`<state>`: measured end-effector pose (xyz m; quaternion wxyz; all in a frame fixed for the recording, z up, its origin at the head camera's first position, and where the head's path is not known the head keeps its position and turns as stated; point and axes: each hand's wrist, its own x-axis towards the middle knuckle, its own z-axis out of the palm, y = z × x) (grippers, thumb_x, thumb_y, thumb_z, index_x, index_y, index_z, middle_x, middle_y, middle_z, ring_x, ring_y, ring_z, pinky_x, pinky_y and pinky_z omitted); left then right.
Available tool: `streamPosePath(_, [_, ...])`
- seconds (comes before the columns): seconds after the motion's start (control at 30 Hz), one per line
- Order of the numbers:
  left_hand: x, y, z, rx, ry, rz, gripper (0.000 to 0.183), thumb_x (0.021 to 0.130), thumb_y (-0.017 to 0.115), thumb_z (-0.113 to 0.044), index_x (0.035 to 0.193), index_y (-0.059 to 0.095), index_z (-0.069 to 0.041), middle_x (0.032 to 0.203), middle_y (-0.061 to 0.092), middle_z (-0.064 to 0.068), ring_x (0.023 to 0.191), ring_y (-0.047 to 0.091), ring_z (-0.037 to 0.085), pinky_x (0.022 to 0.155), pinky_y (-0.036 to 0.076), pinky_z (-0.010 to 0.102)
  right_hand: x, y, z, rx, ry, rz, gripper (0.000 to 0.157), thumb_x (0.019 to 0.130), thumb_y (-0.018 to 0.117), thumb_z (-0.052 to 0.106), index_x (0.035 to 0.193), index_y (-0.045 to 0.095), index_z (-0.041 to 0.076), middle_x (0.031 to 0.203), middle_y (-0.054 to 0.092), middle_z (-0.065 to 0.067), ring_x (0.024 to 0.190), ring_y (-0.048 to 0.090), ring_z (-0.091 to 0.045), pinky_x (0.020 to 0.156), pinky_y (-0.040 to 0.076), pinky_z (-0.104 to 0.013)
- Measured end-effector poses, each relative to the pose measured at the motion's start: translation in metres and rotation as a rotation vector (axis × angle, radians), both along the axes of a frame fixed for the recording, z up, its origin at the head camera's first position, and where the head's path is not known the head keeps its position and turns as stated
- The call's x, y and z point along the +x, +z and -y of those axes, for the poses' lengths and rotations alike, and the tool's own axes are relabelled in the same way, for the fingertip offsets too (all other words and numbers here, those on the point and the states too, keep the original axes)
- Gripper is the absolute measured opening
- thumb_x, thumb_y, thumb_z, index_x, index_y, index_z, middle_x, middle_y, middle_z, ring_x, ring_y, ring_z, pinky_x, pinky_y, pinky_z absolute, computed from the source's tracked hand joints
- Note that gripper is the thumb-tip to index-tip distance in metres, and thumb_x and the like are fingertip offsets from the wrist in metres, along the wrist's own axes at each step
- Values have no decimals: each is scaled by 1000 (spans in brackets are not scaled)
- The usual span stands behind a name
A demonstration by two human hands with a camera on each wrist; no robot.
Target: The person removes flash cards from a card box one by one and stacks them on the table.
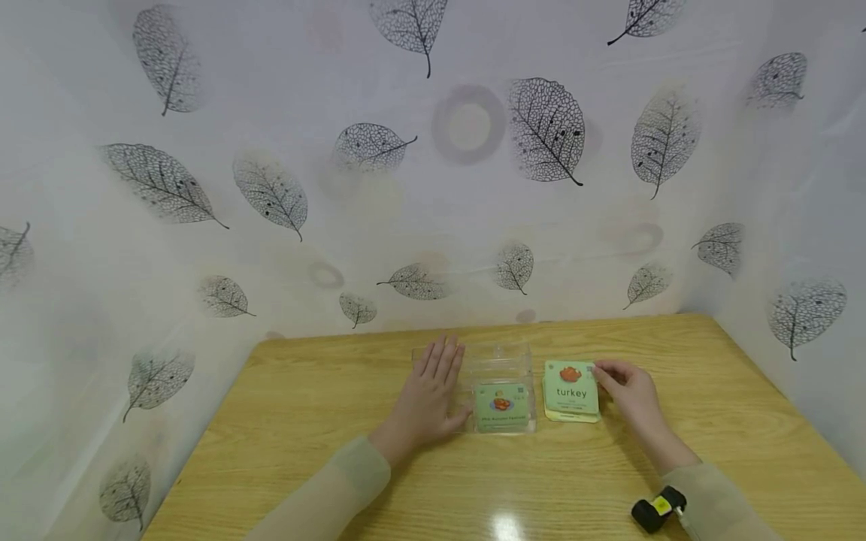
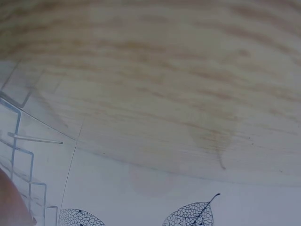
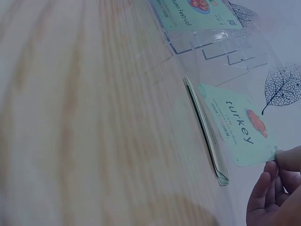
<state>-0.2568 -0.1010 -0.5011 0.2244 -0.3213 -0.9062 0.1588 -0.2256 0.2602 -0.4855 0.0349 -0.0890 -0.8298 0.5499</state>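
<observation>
My right hand (image 1: 629,387) pinches the upper right corner of a green flash card (image 1: 568,398) that reads "turkey" under a picture of a roast bird. The right wrist view shows this card (image 3: 240,129) tilted up above a low stack of cards (image 3: 207,136) on the table. My left hand (image 1: 426,398) rests with extended fingers on the left side of a clear plastic card holder (image 1: 499,368) with stepped tiers. A green card about a festival (image 1: 501,421) stands in the holder's front. Only a sliver of the left hand (image 2: 13,207) enters the left wrist view.
Both hands work on a wooden table (image 1: 291,428) that meets a pale curtain (image 1: 433,218) printed with leaves. A black device with a yellow label (image 1: 659,509) is strapped at the right wrist. The stack sits just right of the holder.
</observation>
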Motion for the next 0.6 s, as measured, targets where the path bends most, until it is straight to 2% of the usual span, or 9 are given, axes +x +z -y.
streamPosePath(0.13, [-1, -1, 0, 3, -3, -6, 103, 100, 44, -72, 168, 19, 3, 176, 23, 22, 163, 27, 39, 134, 26, 46, -1, -2, -1, 4, -5, 12, 43, 110, 58, 19, 139, 60, -13, 114, 71, -3, 85, 56, 9, 73, 56, -14])
streamPosePath(0.27, [0, 0, 0, 4, 3, 18, 103, 101, 43, -71, 168, 18, 3, 177, 17, 23, 164, 24, 40, 135, 24, 46, -3, -4, -3, 10, -5, 26, 45, 110, 58, 21, 139, 60, -12, 114, 71, -4, 85, 56, 7, 72, 55, -15])
streamPosePath(0.4, [1, 1, 0, -5, 13, 33, 102, 101, 42, -71, 168, 17, 2, 178, 15, 22, 164, 22, 39, 135, 22, 47, -4, -5, -4, 4, -5, 38, 45, 110, 59, 22, 139, 60, -12, 109, 70, 1, 85, 55, 4, 71, 55, -15])
streamPosePath(0.6, [1, 3, -1, -13, 20, 38, 101, 101, 43, -70, 168, 19, 2, 177, 19, 22, 164, 22, 39, 135, 22, 46, -5, -6, -5, -4, -12, 37, 43, 109, 61, 21, 137, 62, -12, 102, 68, 9, 84, 56, 4, 71, 55, -15])
